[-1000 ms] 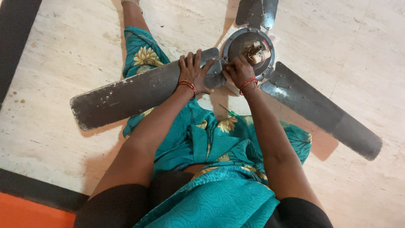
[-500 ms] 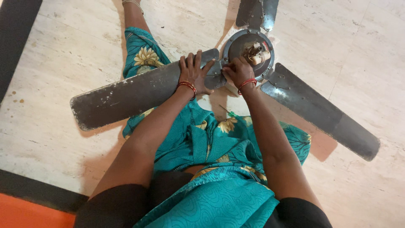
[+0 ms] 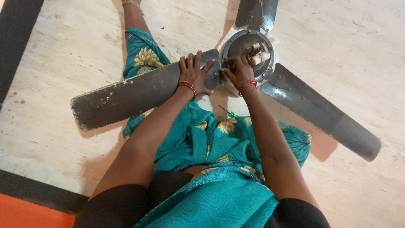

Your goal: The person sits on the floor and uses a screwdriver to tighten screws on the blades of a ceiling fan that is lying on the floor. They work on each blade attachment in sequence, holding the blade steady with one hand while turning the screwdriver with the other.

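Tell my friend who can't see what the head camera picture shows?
A person sitting on a pale stone floor works on a ceiling fan lying there. Their left hand presses flat on one dusty grey blade; their right hand grips where that blade meets the round hub.

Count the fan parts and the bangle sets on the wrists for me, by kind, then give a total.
Fan blades: 3, left blade, right blade, top blade
Fan motor hub: 1
Red bangle sets: 2, left wrist, right wrist
Total: 6
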